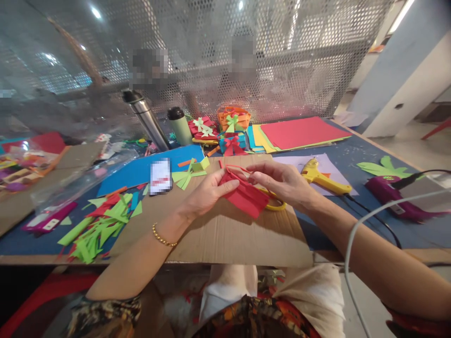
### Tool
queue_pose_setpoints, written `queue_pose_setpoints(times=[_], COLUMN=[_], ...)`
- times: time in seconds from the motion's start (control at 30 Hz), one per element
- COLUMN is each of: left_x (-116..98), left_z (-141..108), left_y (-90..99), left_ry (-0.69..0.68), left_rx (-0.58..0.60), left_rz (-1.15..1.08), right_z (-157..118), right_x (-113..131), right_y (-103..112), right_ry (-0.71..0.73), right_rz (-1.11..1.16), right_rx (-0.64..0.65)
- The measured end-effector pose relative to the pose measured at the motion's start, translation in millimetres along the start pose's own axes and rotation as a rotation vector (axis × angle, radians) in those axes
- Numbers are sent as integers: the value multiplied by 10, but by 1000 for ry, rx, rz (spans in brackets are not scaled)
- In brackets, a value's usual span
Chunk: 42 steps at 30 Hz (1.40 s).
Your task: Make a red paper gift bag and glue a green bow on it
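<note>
A folded red paper piece (248, 201), like a small bag or box, is held above a sheet of brown cardboard (225, 239). My left hand (213, 190) grips its left side, the thumb pressed on its face. At its top edge my right hand (275, 180) has thumb and fingertips pinched together, near a thin red strip (237, 167) that arches over the piece. Whether those right fingertips hold the strip or the edge is hard to make out. Yellow scissor handles (278, 205) show beneath my right hand, partly hidden by the red paper.
Green paper scraps (102, 225) lie left, near a phone (160, 176). A yellow glue gun (322, 176) rests at right, its cable trailing by a purple device (398, 197). Behind are finished paper boxes (232, 126), coloured sheets (303, 134), a steel flask (148, 119) and a green bottle (180, 126).
</note>
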<state>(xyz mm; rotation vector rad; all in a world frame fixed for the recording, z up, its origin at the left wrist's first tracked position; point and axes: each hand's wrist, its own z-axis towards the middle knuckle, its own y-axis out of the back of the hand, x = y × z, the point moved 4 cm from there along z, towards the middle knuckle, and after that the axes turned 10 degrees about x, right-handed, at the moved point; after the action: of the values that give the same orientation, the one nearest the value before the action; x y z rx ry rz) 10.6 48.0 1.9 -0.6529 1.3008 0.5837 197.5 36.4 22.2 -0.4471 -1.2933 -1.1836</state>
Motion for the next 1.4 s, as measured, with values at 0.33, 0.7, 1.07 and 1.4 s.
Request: queue_pose_setpoints(times=[0.33, 0.7, 1.07, 1.4], left_x=[38, 4, 32, 69], left_z=[27, 37, 12, 28], left_y=[-129, -150, -142, -116], left_ry=[20, 77, 99, 124], left_rx=[111, 120, 11, -51], left_rz=[-36, -92, -153, -259], right_z=[-95, -102, -159, -190], right_x=[-101, -89, -248, -295], right_y=[66, 161, 163, 173], right_ry=[-219, -318, -370, -424], right_rz=[-46, -119, 13, 45], right_rx=[-36, -181, 12, 0])
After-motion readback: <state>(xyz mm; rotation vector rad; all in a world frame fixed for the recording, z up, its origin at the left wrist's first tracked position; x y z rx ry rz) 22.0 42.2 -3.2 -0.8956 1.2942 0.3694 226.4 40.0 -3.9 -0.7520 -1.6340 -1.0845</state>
